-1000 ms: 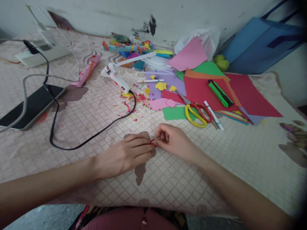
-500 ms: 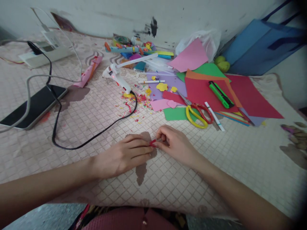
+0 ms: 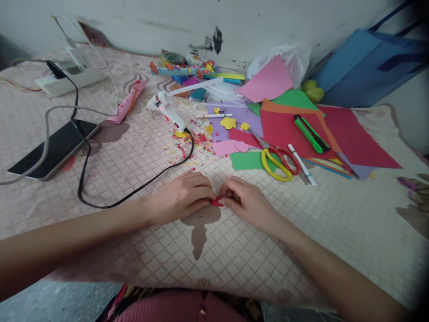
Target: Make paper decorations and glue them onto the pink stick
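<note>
A small piece of red paper (image 3: 217,202) lies between my two hands, low over the patterned cloth. My left hand (image 3: 186,197) pinches its left side, with the fingers bent and closed. At its right side, the thumb and forefinger of my right hand (image 3: 246,201) grip it, the other fingers curled in. My fingertips partly cover the paper, so its full shape cannot be made out. Just beyond my right hand rest the scissors (image 3: 276,163) with yellow and red handles. A white glue gun (image 3: 167,112) lies farther off among small paper scraps (image 3: 196,137).
At left are a phone (image 3: 55,150), a power strip (image 3: 70,80) and a looping black cord (image 3: 82,179). Coloured paper sheets (image 3: 358,138), a green box cutter (image 3: 311,134) and a white marker (image 3: 301,164) lie at right. A blue bag (image 3: 355,67) stands by the wall.
My left hand has drawn up from lying flat with fingers stretched to a bent pinch on the red paper. My right hand keeps its hold. The view has shifted slightly.
</note>
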Action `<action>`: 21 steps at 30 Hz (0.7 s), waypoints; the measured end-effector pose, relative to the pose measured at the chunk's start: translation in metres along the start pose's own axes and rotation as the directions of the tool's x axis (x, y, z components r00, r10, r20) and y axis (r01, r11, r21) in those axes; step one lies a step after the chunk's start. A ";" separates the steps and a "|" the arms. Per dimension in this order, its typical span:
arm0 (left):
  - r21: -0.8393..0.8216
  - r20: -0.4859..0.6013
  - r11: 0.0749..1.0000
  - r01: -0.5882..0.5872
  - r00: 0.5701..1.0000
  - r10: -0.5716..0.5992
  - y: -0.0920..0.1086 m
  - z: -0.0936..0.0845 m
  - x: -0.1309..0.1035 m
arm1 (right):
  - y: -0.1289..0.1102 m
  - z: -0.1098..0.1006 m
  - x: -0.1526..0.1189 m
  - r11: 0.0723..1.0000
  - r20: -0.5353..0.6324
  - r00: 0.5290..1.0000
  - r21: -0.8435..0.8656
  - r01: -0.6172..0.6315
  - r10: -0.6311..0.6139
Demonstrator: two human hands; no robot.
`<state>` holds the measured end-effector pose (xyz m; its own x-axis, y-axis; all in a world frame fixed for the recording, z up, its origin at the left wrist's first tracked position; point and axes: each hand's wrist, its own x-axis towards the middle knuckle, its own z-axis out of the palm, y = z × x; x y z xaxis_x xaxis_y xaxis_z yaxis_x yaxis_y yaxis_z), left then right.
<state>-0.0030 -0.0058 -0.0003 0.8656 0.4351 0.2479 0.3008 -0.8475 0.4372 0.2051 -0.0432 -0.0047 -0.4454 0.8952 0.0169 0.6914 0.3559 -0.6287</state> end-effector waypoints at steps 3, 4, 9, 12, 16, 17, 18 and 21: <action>0.025 0.028 0.999 -0.034 0.999 0.033 -0.002 -0.001 0.003 | 0.001 -0.001 0.000 1.000 0.000 1.000 0.023 0.022 -0.022; 0.025 0.028 0.999 -0.041 0.999 0.040 -0.002 -0.001 0.004 | 0.001 -0.001 0.000 0.999 0.000 1.000 0.023 0.025 -0.025; 0.002 0.025 0.997 -0.073 0.997 0.073 -0.004 -0.001 0.004 | 0.000 0.000 -0.001 1.000 -0.004 1.000 0.015 0.012 -0.012; 0.008 0.023 0.996 -0.089 0.996 0.089 -0.005 -0.002 0.004 | -0.001 0.001 -0.001 1.000 -0.007 1.000 0.020 0.010 -0.010; 0.048 0.053 0.992 -0.120 0.992 0.117 -0.004 -0.002 0.004 | -0.002 0.000 -0.002 1.000 -0.009 1.000 0.020 0.005 -0.005; 0.057 0.061 0.991 -0.121 0.991 0.118 -0.003 -0.003 0.005 | -0.002 0.001 -0.002 1.000 -0.009 1.000 0.018 0.003 -0.003; 0.065 0.068 0.991 -0.121 0.991 0.116 -0.003 -0.003 0.005 | -0.002 0.001 -0.002 1.000 -0.011 1.000 0.016 0.003 -0.003; 0.082 0.080 0.989 -0.122 0.990 0.116 -0.002 -0.004 0.005 | -0.001 0.001 -0.002 1.000 -0.012 1.000 0.013 0.012 -0.012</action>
<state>-0.0010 -0.0005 0.0037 0.9237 0.3086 0.2271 0.2245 -0.9163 0.3317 0.2045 -0.0456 -0.0050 -0.4468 0.8940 0.0335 0.6787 0.3631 -0.6384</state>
